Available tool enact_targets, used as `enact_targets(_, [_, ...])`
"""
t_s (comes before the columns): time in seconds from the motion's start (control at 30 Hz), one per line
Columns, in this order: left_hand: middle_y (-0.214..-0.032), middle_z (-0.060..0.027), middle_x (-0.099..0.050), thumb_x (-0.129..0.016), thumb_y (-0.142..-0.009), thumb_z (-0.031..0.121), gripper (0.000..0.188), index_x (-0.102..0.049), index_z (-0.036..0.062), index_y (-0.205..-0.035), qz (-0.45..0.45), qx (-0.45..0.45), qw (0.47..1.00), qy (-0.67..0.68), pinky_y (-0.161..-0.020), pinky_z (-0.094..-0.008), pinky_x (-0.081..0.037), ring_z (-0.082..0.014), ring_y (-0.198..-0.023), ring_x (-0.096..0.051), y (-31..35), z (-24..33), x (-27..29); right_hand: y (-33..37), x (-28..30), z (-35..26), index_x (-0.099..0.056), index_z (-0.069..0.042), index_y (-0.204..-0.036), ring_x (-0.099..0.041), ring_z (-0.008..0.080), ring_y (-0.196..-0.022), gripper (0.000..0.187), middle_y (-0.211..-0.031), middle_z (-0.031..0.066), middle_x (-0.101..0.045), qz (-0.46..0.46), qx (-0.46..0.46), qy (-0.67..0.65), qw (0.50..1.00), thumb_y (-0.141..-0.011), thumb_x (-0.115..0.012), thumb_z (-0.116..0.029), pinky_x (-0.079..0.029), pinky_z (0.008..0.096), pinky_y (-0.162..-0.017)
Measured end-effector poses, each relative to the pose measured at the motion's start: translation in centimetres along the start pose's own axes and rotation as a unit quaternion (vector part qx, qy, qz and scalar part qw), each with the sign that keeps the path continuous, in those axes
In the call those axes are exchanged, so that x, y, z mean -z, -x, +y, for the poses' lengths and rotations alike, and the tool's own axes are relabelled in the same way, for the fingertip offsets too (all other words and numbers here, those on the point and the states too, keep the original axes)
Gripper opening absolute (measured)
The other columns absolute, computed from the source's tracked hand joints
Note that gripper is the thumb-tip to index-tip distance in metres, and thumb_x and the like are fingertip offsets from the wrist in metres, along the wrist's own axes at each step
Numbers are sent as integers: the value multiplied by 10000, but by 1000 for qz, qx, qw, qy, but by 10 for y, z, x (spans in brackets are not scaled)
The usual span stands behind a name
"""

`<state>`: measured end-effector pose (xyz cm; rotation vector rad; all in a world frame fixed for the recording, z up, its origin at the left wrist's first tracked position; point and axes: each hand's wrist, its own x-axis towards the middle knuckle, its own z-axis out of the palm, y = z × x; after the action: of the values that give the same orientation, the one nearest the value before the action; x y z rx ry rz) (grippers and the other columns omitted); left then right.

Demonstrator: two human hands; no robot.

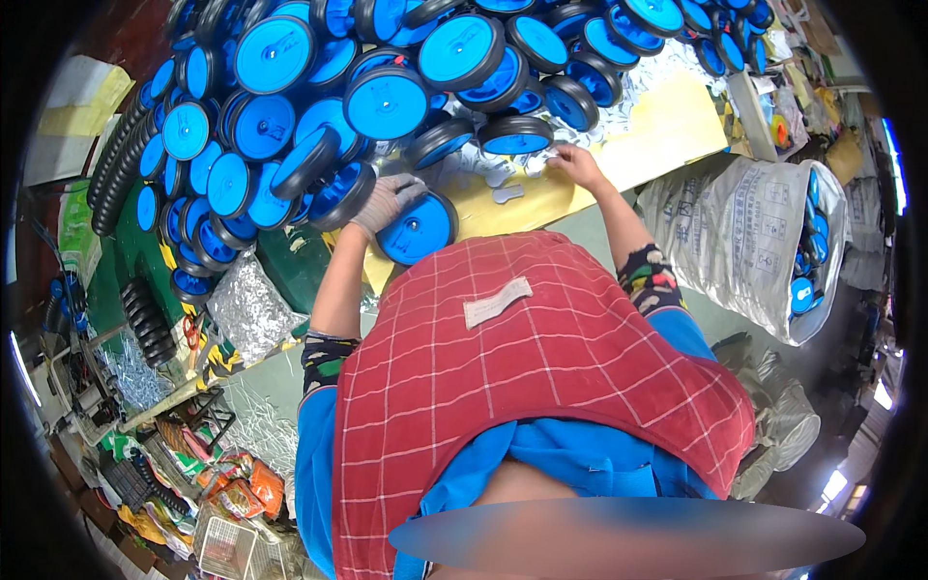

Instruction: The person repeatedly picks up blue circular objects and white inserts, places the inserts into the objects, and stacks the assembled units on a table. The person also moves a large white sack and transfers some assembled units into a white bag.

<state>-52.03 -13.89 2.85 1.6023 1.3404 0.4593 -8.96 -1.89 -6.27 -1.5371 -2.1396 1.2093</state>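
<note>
My left hand (390, 199), in a pale glove, curls over the upper edge of a blue wheel with a black tyre (418, 232). That wheel is by the table's near edge, against my apron. Another tyred wheel (345, 196) leans just left of the hand. Bare, my right hand (577, 167) is closed in a pinch at the small white pieces (537, 166) on the yellow tabletop (619, 172). What lies between its fingertips is too small to make out. A grey flat piece (507, 193) rests between the two hands.
Many blue wheels (275, 55) are heaped across the table's far and left parts. On the right stands a white woven sack (739, 222) with blue wheels inside. A clear bag of small silvery parts (251, 304) and red-handled scissors (190, 333) are at left.
</note>
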Motion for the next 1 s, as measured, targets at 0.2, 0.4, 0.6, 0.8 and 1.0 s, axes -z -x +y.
enact_targets(0.2, [-1060, -201, -677, -581, -944, 283, 298, -676, 38, -1084, 169, -34, 978, -114, -892, -413, -494, -374, -1010, -635, 2, 28, -22, -6, 18, -11, -656, 23, -1057, -651, 224, -858, 252, -930, 169, -668, 10, 73, 48, 996, -853, -697, -119, -507, 343, -790])
enact_targets(0.4, [-1272, -242, -540, -556, -940, 214, 390, -537, 10, -1272, 239, -54, 949, -198, -979, -449, -441, -416, -1151, -535, 32, 33, -45, 62, -5, -22, -585, -19, -1198, -654, 357, -956, 429, -1030, 209, -673, 34, -32, -30, 998, -835, -730, -195, -510, 391, -839])
enact_targets(0.6, [-1321, -268, -496, -551, -920, 178, 466, -470, -7, -1340, 332, -54, 934, -123, -1047, -441, -387, -437, -1203, -497, 65, 16, -72, 77, -40, -9, -579, -57, -1213, -560, 350, -1049, 476, -1146, 154, -599, 196, 60, 198, 959, -775, -738, -159, -475, 412, -895])
enact_targets(0.8, [-1240, -275, -554, -548, -963, 217, 459, -456, -32, -1337, 364, 49, 930, 36, -990, -406, -424, -385, -1144, -554, 67, 1, -77, 80, -49, 1, -595, -29, -1195, -531, 364, -1099, 422, -1177, 172, -585, 189, 110, 204, 954, -789, -693, -89, -457, 426, -928])
enact_targets(1.0, [-1035, -258, -646, -552, -962, 330, 364, -565, 41, -1184, 386, 106, 916, 3, -850, -447, -481, -423, -971, -623, 49, 6, -65, 95, -52, -49, -585, -14, -1189, -600, 333, -970, 402, -1028, 166, -639, 215, 15, 46, 975, -822, -716, -109, -483, 413, -877])
